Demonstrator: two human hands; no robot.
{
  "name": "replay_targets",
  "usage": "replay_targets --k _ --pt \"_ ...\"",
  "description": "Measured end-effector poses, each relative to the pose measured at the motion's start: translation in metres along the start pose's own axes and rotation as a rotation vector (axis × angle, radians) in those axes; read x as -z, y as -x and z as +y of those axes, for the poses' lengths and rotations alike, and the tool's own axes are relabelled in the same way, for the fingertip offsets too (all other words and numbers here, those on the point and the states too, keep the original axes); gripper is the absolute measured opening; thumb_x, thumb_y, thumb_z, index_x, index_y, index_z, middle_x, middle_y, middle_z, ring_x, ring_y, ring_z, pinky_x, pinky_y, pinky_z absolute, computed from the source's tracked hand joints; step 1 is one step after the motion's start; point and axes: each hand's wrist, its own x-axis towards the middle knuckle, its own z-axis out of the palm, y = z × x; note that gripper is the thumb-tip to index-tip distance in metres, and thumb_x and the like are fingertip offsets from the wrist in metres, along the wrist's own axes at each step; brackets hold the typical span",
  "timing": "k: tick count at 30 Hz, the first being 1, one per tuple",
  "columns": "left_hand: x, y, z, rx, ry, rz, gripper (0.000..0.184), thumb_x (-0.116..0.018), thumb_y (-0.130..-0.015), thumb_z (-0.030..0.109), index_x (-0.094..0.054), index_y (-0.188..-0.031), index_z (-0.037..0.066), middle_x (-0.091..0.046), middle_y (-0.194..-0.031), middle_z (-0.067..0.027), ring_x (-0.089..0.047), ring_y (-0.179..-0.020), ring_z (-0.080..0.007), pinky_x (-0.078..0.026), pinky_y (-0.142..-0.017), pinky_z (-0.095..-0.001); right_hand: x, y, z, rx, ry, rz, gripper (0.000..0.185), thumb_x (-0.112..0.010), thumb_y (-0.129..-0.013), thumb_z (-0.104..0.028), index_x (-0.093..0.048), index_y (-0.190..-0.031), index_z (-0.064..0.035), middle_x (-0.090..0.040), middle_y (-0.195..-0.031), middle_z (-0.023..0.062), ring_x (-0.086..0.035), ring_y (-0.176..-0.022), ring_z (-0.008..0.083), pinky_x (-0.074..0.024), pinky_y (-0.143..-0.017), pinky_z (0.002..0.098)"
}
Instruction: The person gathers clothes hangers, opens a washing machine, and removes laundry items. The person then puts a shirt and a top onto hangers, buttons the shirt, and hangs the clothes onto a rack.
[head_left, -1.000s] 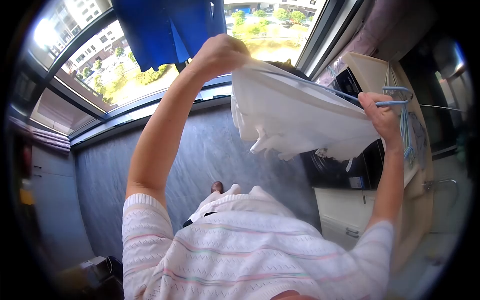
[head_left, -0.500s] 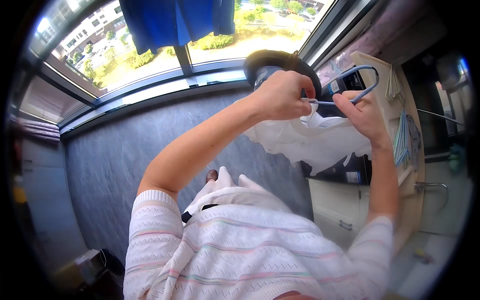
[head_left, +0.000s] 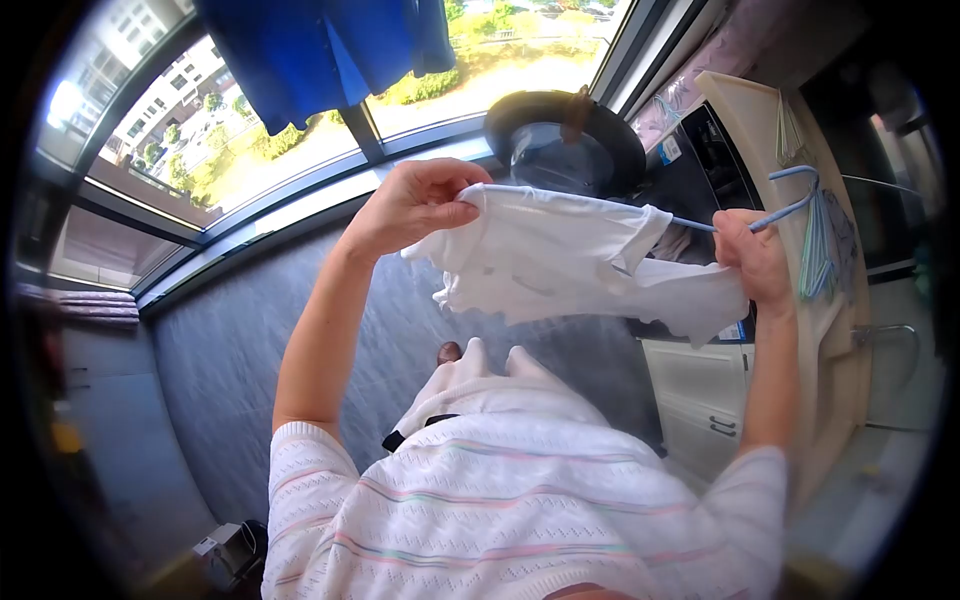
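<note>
My left hand [head_left: 425,205] pinches the upper left edge of a white garment [head_left: 560,260], where a blue clothes hanger [head_left: 692,223] runs inside the cloth. My right hand [head_left: 755,255] is closed round the hanger near its hook, which sticks out above the fist to the right. The garment is thin and light, drapes down from the hanger's bar, and has a wavy lower edge. Part of its right side hangs just below my right hand. The hanger's far left end is hidden by the cloth and my left fingers.
A blue garment [head_left: 330,60] hangs before the window. Beyond my hands is a round dark object [head_left: 565,145] with a glossy middle. Several hangers [head_left: 818,245] hang on the pale wooden panel [head_left: 745,115] at right. White cabinet doors [head_left: 695,395] stand below, beside the grey floor [head_left: 260,340].
My left hand has moved left, drawing the white garment out along the hanger. My right hand has shifted slightly right and down, and the hook now points to the right.
</note>
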Motion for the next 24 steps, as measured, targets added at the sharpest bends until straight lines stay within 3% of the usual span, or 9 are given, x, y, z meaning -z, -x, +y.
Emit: replay_targets --k 3,8,12,15,17,22,24 --pt "0.003 0.007 0.006 -0.010 0.084 0.037 0.031 -0.072 -0.073 0.015 -0.062 -0.100 0.004 -0.051 -0.071 0.0048 -0.050 -0.066 -0.0033 -0.041 -0.062 -0.0148 0.002 -0.002 0.002 -0.071 -0.120 -0.022 0.042 -0.051 -0.087 -0.020 -0.037 -0.049 -0.0094 -0.032 -0.045 -0.0034 -0.026 -0.040 0.0043 -0.0172 -0.039 0.0219" --pt "0.006 0.016 0.014 -0.067 0.145 0.122 0.018 -0.070 -0.076 0.017 -0.065 -0.086 0.003 -0.061 -0.075 0.0012 -0.053 -0.068 -0.0066 -0.044 -0.064 -0.0210 0.002 -0.001 0.001 -0.118 -0.120 -0.151 0.042 -0.052 -0.087 -0.019 -0.036 -0.049 -0.0108 -0.030 -0.044 -0.0051 -0.024 -0.040 0.0031 -0.0176 -0.038 0.0210" --pt "0.012 0.018 0.008 0.003 -0.041 0.114 0.019 -0.068 -0.078 0.020 -0.065 -0.085 0.002 -0.061 -0.079 -0.0005 -0.054 -0.072 -0.0082 -0.044 -0.065 -0.0212 0.000 0.000 0.003 -0.069 -0.195 -0.174 0.041 -0.052 -0.087 -0.018 -0.037 -0.049 -0.0107 -0.030 -0.044 -0.0058 -0.024 -0.040 0.0025 -0.0176 -0.038 0.0210" --pt "-0.001 0.017 0.018 -0.252 -0.162 0.172 0.021 -0.068 -0.078 0.023 -0.066 -0.086 0.004 -0.060 -0.085 -0.0017 -0.055 -0.076 -0.0098 -0.045 -0.065 -0.0231 -0.009 0.001 0.001 -0.035 -0.166 -0.130 0.040 -0.052 -0.086 -0.017 -0.038 -0.049 -0.0102 -0.030 -0.044 -0.0057 -0.024 -0.041 0.0026 -0.0168 -0.038 0.0215" --pt "-0.025 0.016 0.037 -0.353 -0.440 0.116 0.025 -0.073 -0.070 0.025 -0.066 -0.087 0.008 -0.058 -0.089 -0.0048 -0.056 -0.083 -0.0157 -0.045 -0.069 -0.0254 -0.012 -0.001 0.001 -0.023 -0.115 -0.117 0.041 -0.052 -0.086 -0.017 -0.038 -0.048 -0.0095 -0.031 -0.044 -0.0053 -0.025 -0.041 0.0029 -0.0172 -0.039 0.0216" --pt "-0.071 -0.003 0.041 -0.662 -1.130 0.071 0.019 -0.069 -0.070 0.010 -0.064 -0.088 0.006 -0.058 -0.082 -0.0041 -0.056 -0.072 -0.0192 -0.045 -0.060 -0.0293 -0.019 -0.004 -0.010 -0.016 -0.080 -0.131 0.041 -0.050 -0.086 -0.014 -0.037 -0.048 -0.0092 -0.033 -0.044 -0.0036 -0.026 -0.041 0.0039 -0.0182 -0.040 0.0215" --pt "-0.072 -0.007 0.036 -0.733 -1.073 0.100 0.017 -0.067 -0.070 0.009 -0.064 -0.087 0.006 -0.057 -0.077 -0.0042 -0.055 -0.066 -0.0192 -0.044 -0.057 -0.0304 -0.018 -0.004 -0.011 -0.017 -0.073 -0.135 0.041 -0.050 -0.086 -0.015 -0.037 -0.048 -0.0095 -0.033 -0.044 -0.0038 -0.025 -0.042 0.0038 -0.0176 -0.040 0.0215"
